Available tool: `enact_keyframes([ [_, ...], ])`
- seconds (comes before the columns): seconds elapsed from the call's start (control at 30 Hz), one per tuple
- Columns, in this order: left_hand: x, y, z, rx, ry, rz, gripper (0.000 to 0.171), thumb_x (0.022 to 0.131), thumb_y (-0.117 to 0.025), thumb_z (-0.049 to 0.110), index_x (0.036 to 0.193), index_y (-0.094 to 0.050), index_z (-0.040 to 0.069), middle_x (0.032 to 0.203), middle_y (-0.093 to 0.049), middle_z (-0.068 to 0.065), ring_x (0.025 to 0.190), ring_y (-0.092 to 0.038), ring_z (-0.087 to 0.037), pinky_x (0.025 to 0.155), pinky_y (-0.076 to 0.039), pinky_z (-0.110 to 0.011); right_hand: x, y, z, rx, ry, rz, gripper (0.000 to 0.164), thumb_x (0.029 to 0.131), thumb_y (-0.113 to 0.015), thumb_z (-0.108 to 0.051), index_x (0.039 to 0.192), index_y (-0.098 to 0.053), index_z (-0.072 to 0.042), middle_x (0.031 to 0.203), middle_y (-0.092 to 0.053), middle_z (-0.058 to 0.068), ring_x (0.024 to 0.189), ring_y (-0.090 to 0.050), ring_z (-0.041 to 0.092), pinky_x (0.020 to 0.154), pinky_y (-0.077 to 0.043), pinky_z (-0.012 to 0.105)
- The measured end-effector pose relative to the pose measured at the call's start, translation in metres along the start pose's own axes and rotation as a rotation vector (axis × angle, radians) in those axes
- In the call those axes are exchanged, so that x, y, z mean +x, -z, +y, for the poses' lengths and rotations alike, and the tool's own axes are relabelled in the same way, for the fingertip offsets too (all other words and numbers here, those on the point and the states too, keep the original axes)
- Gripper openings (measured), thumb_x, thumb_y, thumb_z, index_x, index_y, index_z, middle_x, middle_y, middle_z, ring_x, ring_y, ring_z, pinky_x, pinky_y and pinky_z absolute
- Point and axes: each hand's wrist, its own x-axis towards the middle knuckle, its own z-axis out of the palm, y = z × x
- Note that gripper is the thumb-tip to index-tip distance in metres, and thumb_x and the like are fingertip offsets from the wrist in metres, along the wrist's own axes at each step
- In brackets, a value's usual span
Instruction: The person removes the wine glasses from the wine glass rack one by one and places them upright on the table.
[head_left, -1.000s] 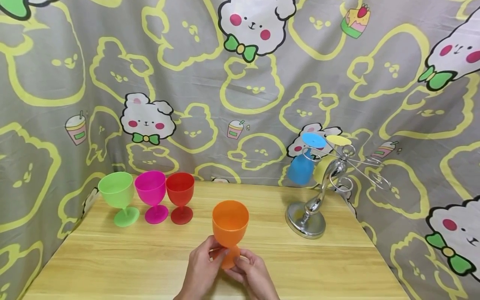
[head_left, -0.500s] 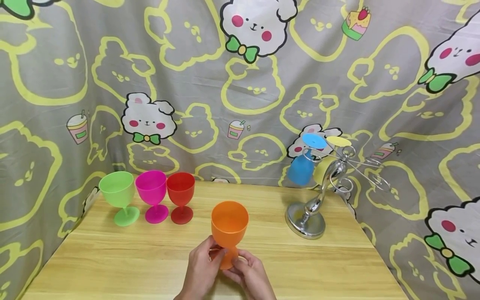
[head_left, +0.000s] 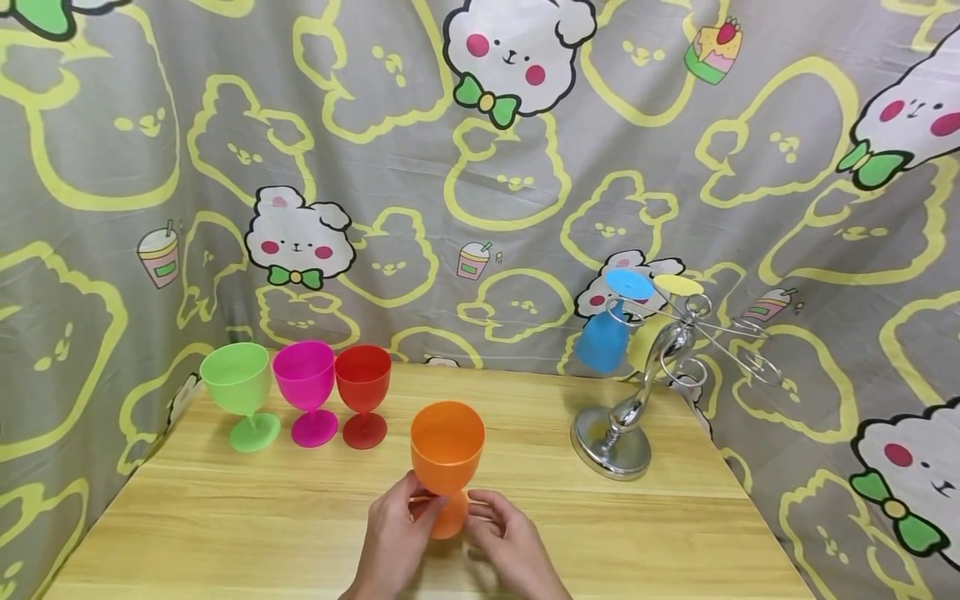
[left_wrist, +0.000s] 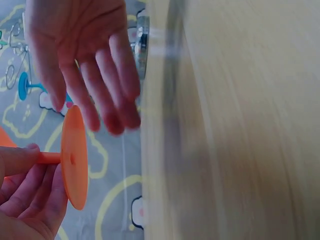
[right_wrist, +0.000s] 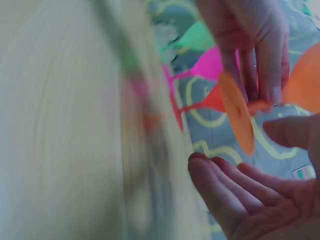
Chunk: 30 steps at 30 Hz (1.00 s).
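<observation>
An orange plastic goblet [head_left: 447,446] is held upright above the front middle of the table. My left hand [head_left: 392,533] pinches its stem between thumb and fingers, just under the bowl. In the left wrist view the round orange foot [left_wrist: 75,157] stands clear of the table, its underside showing. Beside the foot, on the right, is my right hand [head_left: 510,542]. The right wrist view shows this right hand [right_wrist: 260,195] with fingers spread loosely and apart from the foot, holding nothing.
Green [head_left: 236,379], magenta [head_left: 303,377] and red [head_left: 363,379] goblets stand upright in a row at the back left. A chrome rack [head_left: 618,442] at the back right carries a blue goblet [head_left: 602,340] and a yellow goblet [head_left: 678,286] upside down. A patterned curtain [head_left: 405,183] surrounds the table.
The orange goblet has moved slightly left with my left hand. My right hand has let go of the goblet's foot, and its fingers have loosened.
</observation>
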Motion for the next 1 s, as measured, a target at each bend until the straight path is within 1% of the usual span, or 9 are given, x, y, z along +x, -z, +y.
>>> enact_keyframes([
  [0.13,0.000,0.007,-0.007,0.009,-0.003,0.010,0.025,0.089,-0.085,-0.002,0.107,-0.074,0.012,0.100,-0.079,0.001,0.094,-0.078,-0.013,0.084,-0.067,-0.025,-0.004,0.014,-0.003,-0.296,0.071,0.016,0.052,0.108,-0.068,-0.029,0.148,-0.057,0.002,0.147,-0.064,0.028,0.127,-0.070,0.044,0.099,-0.064,0.054],
  [0.23,0.000,0.013,-0.012,0.046,0.014,0.015,0.026,0.089,-0.085,-0.003,0.107,-0.074,0.012,0.100,-0.079,0.002,0.094,-0.077,-0.015,0.084,-0.067,-0.025,-0.007,0.025,-0.003,-0.506,0.117,0.067,0.055,0.106,-0.070,-0.035,0.149,-0.059,-0.002,0.149,-0.063,0.025,0.129,-0.067,0.046,0.104,-0.059,0.061],
  [0.33,-0.001,0.019,-0.016,0.106,0.038,0.011,0.027,0.088,-0.085,-0.002,0.110,-0.075,0.012,0.103,-0.080,0.002,0.095,-0.078,-0.018,0.085,-0.066,-0.027,-0.008,0.036,-0.002,-0.665,0.156,0.126,0.056,0.103,-0.074,-0.035,0.148,-0.060,-0.004,0.153,-0.060,0.024,0.136,-0.062,0.047,0.110,-0.054,0.066],
  [0.4,-0.001,0.023,-0.019,0.149,0.052,0.004,0.028,0.088,-0.085,0.000,0.112,-0.075,0.012,0.105,-0.080,0.001,0.097,-0.078,-0.019,0.086,-0.066,-0.029,-0.009,0.042,-0.002,-0.731,0.164,0.157,0.055,0.102,-0.076,-0.033,0.147,-0.061,-0.005,0.156,-0.057,0.022,0.141,-0.058,0.048,0.114,-0.051,0.067],
  [0.47,-0.001,0.027,-0.023,0.182,0.067,-0.004,0.027,0.088,-0.085,0.000,0.111,-0.075,0.012,0.106,-0.080,0.001,0.098,-0.078,-0.021,0.087,-0.066,-0.031,-0.010,0.049,-0.002,-0.771,0.162,0.164,0.053,0.102,-0.076,-0.031,0.146,-0.062,-0.006,0.159,-0.055,0.023,0.143,-0.055,0.049,0.114,-0.050,0.069],
  [0.6,-0.001,0.038,-0.029,0.241,0.115,-0.012,0.024,0.090,-0.083,0.001,0.110,-0.075,0.011,0.104,-0.081,0.000,0.098,-0.077,-0.021,0.090,-0.066,-0.037,-0.014,0.061,-0.003,-0.818,0.147,0.164,0.051,0.102,-0.076,-0.030,0.145,-0.062,-0.006,0.160,-0.053,0.022,0.143,-0.056,0.049,0.112,-0.052,0.067],
  [0.73,0.000,0.053,-0.035,0.308,0.154,0.007,0.021,0.091,-0.081,0.002,0.110,-0.074,0.008,0.104,-0.081,-0.005,0.098,-0.076,-0.024,0.090,-0.065,-0.045,-0.017,0.069,-0.003,-0.847,0.146,0.172,0.050,0.102,-0.077,-0.030,0.143,-0.063,-0.006,0.159,-0.054,0.022,0.142,-0.057,0.047,0.112,-0.053,0.065],
  [0.93,0.001,0.078,-0.046,0.387,0.140,0.046,0.014,0.089,-0.079,0.000,0.100,-0.071,-0.002,0.092,-0.078,-0.016,0.094,-0.076,-0.039,0.085,-0.064,-0.056,-0.020,0.075,0.001,-0.846,0.120,0.168,0.049,0.101,-0.078,-0.029,0.142,-0.064,-0.006,0.159,-0.054,0.023,0.141,-0.058,0.047,0.112,-0.053,0.063],
  [1.0,0.003,0.086,-0.050,0.409,0.139,0.056,0.011,0.089,-0.078,-0.001,0.097,-0.071,-0.003,0.090,-0.077,-0.018,0.093,-0.076,-0.044,0.085,-0.063,-0.059,-0.021,0.076,0.002,-0.843,0.108,0.163,0.050,0.101,-0.077,-0.029,0.143,-0.063,-0.006,0.159,-0.054,0.023,0.141,-0.057,0.047,0.113,-0.053,0.064],
])
